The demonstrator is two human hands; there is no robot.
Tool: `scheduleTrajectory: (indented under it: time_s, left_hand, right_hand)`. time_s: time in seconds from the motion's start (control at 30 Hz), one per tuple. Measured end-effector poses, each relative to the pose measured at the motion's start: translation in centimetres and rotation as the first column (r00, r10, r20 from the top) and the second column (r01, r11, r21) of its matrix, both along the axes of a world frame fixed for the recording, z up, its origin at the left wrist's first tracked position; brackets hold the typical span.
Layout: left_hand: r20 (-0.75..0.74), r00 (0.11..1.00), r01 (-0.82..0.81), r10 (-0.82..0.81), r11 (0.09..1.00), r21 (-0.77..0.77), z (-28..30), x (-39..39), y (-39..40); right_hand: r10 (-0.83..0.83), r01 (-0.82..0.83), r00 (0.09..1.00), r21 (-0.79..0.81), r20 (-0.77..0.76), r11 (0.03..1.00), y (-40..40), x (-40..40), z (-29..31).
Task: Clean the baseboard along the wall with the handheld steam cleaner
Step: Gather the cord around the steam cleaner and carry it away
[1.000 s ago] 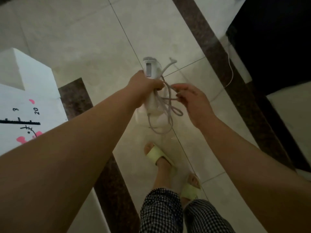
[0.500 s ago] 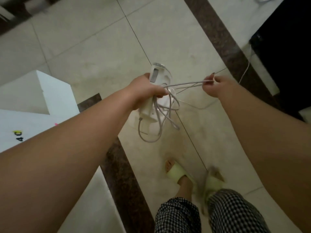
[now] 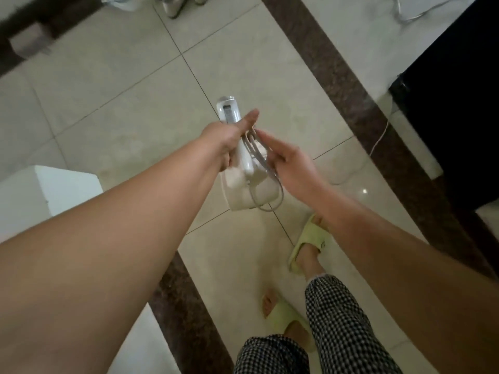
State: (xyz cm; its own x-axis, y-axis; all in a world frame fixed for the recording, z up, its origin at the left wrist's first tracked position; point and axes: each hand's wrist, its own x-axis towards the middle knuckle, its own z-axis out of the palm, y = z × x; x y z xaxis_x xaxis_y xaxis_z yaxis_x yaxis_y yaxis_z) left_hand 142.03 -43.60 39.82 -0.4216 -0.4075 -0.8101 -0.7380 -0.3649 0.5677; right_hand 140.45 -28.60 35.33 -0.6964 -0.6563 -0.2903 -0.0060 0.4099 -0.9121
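Your left hand (image 3: 226, 141) is wrapped around the handle of the white handheld steam cleaner (image 3: 244, 168), thumb stretched up along its side, holding it out over the tiled floor (image 3: 135, 103). Your right hand (image 3: 290, 164) is loosely open just beside it, fingers extended and touching the grey power cord (image 3: 270, 184), which hangs in loops off the cleaner's body between your hands. Below your hands, your feet stand in yellow-green slippers (image 3: 310, 241).
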Motion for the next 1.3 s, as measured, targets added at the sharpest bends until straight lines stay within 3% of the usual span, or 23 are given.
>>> scheduleTrajectory:
  time_s: [0.03,0.1,0.13,0.2,0.27,0.33,0.37,0.43,0.53,0.6,0.67,0.73,0.8,0.9,0.93,1.0,1.03,1.1,1.13,1.17,1.2,1.27,1.3]
  left_hand:
    - [0.016,1.000,0.025,-0.025,1.000,0.015,0.2,-1.3,-0.1]
    - [0.004,0.994,0.107,-0.107,0.994,0.034,0.6,-4.0,0.0]
    - [-0.003,0.991,0.132,-0.132,0.991,0.012,0.2,-4.5,0.2]
    - [-0.007,0.980,0.196,-0.198,0.978,-0.077,0.2,-7.1,0.6]
    - [-0.030,0.961,0.266,-0.274,0.950,-0.162,0.5,-10.1,0.6]
    - [-0.031,0.941,0.325,-0.336,0.928,-0.182,1.2,-12.6,0.1]
    - [-0.029,0.931,0.353,-0.364,0.917,-0.185,1.6,-13.7,-0.4]
    - [-0.040,0.906,0.406,-0.421,0.892,-0.197,2.2,-15.8,-1.6]
    - [-0.059,0.844,0.511,-0.533,0.832,-0.217,3.1,-18.2,-3.5]
    - [-0.066,0.800,0.572,-0.597,0.791,-0.218,3.4,-20.4,-5.0]
    - [-0.061,0.748,0.636,-0.661,0.740,-0.221,3.8,-22.2,-6.3]
    - [-0.078,0.715,0.668,-0.695,0.711,-0.222,4.2,-23.8,-7.8]
    - [-0.094,0.691,0.689,-0.717,0.692,-0.214,4.5,-25.2,-9.7]
    - [-0.100,0.719,0.665,-0.688,0.722,-0.191,4.5,-26.6,-12.8]
    - [-0.101,0.742,0.640,-0.663,0.745,-0.191,4.3,-27.3,-14.2]
    - [-0.090,0.770,0.608,-0.631,0.770,-0.193,3.8,-28.7,-16.6]
    - [-0.078,0.785,0.592,-0.615,0.781,-0.201,3.5,-29.4,-17.5]
    - [-0.052,0.816,0.557,-0.576,0.807,-0.199,2.8,-31.7,-18.7]
    - [-0.036,0.836,0.532,-0.548,0.824,-0.195,2.4,-32.7,-18.9]
    - [-0.014,0.860,0.497,-0.510,0.844,-0.202,1.8,-33.4,-19.0]
    - [0.006,0.889,0.449,-0.457,0.871,-0.202,1.5,-34.6,-18.9]
    - [0.058,0.943,0.332,-0.327,0.927,-0.176,0.9,-37.4,-18.5]
    - [0.080,0.960,0.279,-0.270,0.948,-0.155,0.8,-38.7,-18.1]
  right_hand:
    - [0.014,-0.010,0.996,0.041,-0.086,0.999,0.0,-1.0,0.4]
    - [0.001,0.000,0.993,0.011,-0.115,1.000,0.4,-3.6,0.5]
    - [-0.003,0.002,0.998,-0.025,-0.063,1.000,0.7,-4.0,0.8]
    - [-0.091,0.131,0.951,-0.117,0.296,0.985,1.5,-6.6,1.6]
    - [-0.273,0.470,0.697,-0.135,0.663,0.872,1.7,-10.0,1.9]
    - [-0.581,0.740,0.371,0.147,0.725,0.656,1.7,-14.3,0.9]
    - [-0.696,0.746,0.231,0.335,0.680,0.575,1.4,-16.7,0.1]
    - [-0.793,0.588,0.134,0.596,0.595,0.547,0.7,-20.0,-1.4]
    - [-0.722,0.405,0.009,0.657,0.692,0.635,-1.2,-22.2,-2.3]
    - [-0.648,0.333,-0.006,0.613,0.762,0.717,-2.9,-24.0,-2.3]
    - [-0.564,0.379,-0.022,0.529,0.825,0.759,-4.8,-25.5,-1.9]
    - [-0.525,0.436,0.071,0.447,0.848,0.781,-7.0,-27.0,-2.5]
    - [-0.560,0.493,0.116,0.441,0.821,0.750,-9.5,-28.4,-4.1]
    - [-0.615,0.549,0.085,0.478,0.784,0.686,-11.5,-30.9,-5.9]
    - [-0.619,0.592,0.023,0.488,0.785,0.642,-12.2,-32.0,-5.7]
    - [-0.590,0.720,-0.183,0.516,0.786,0.464,-12.4,-34.6,-5.5]
    - [-0.557,0.799,-0.271,0.506,0.785,0.325,-12.1,-36.0,-5.5]
    - [-0.502,0.913,-0.343,0.408,0.794,0.022,-11.6,-39.3,-4.0]
    - [-0.511,0.933,-0.339,0.352,0.790,-0.075,-11.3,-40.5,-3.2]
    - [-0.557,0.956,-0.284,0.277,0.780,-0.099,-11.1,-41.4,-2.4]
    - [-0.678,0.980,-0.167,0.194,0.716,-0.037,-11.1,-42.3,-0.9]
    - [-0.837,0.947,0.283,0.005,0.469,0.322,-12.3,-42.8,1.5]
    - [-0.791,0.850,0.511,-0.064,0.336,0.522,-13.1,-42.5,2.3]
